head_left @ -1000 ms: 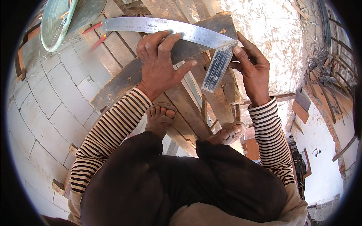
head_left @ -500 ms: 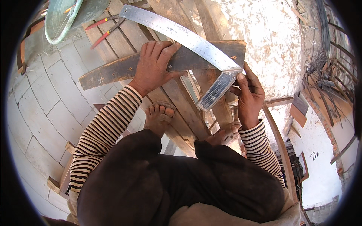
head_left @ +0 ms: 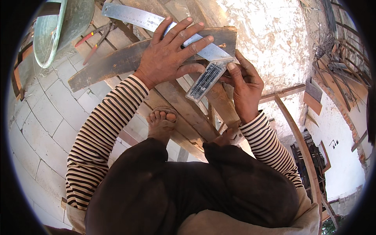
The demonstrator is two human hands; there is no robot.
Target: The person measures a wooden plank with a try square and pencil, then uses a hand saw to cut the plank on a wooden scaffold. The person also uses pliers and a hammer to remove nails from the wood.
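A steel square (head_left: 133,15), with a long marked blade and a short thick stock (head_left: 203,80), lies across a dark weathered board (head_left: 98,72) on wooden planks. My left hand (head_left: 168,55) rests on the blade and board with fingers spread, its thumb near the stock. My right hand (head_left: 244,84) grips the square at the corner where blade and stock meet, thumb on top and fingers behind. Red-handled cutters (head_left: 102,39) lie open on the planks at upper left.
My bare left foot (head_left: 160,125) and right foot stand on planks (head_left: 184,117). A tiled surface (head_left: 51,121) is at left below a pale green basin (head_left: 55,47). At right are a rough white surface (head_left: 274,47), metal rods (head_left: 329,78) and a long curved wooden strip (head_left: 297,145).
The board and square tilted, then moved up and left. My left hand's fingers have spread farther over the blade. My right hand has moved slightly left, still on the corner.
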